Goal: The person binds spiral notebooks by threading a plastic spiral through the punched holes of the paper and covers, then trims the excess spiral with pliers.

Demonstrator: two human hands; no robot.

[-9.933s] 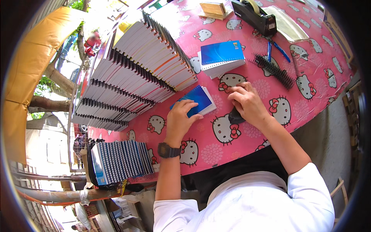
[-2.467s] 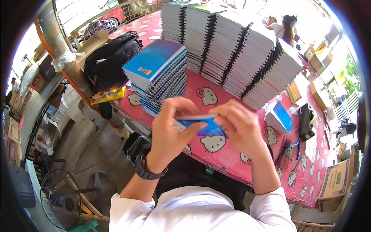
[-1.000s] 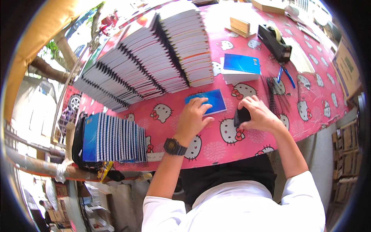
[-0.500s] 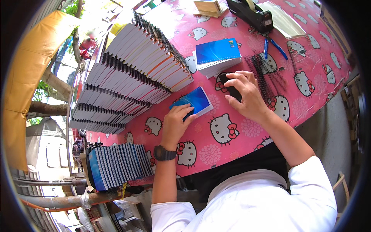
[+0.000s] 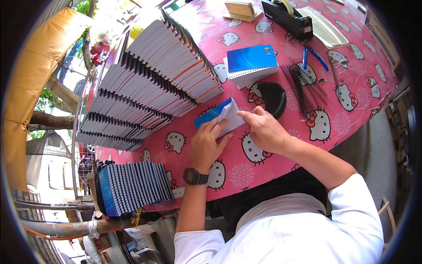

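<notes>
A small blue notebook (image 5: 218,115) lies on the pink cartoon-cat tablecloth (image 5: 246,169) in front of me, its white sheet tipped up. My left hand (image 5: 207,146), with a black wristwatch, presses on the notebook's near edge with spread fingers. My right hand (image 5: 265,129) pinches the white sheet at its right corner. Just beyond my right hand a round black object (image 5: 273,95) rests on the cloth, apart from both hands.
Tall rows of spiral-bound notebooks (image 5: 154,83) fill the left of the table. A short stack of blue notebooks (image 5: 251,62), black binding combs (image 5: 304,86), blue pens (image 5: 313,57), a tape dispenser (image 5: 288,18) and a wooden block (image 5: 239,9) lie farther back. More blue notebooks (image 5: 132,187) stand at lower left.
My right hand has come back from the black combs and round object to the notebook's edge. The white sheet is now lifted. My left hand stayed on the notebook.
</notes>
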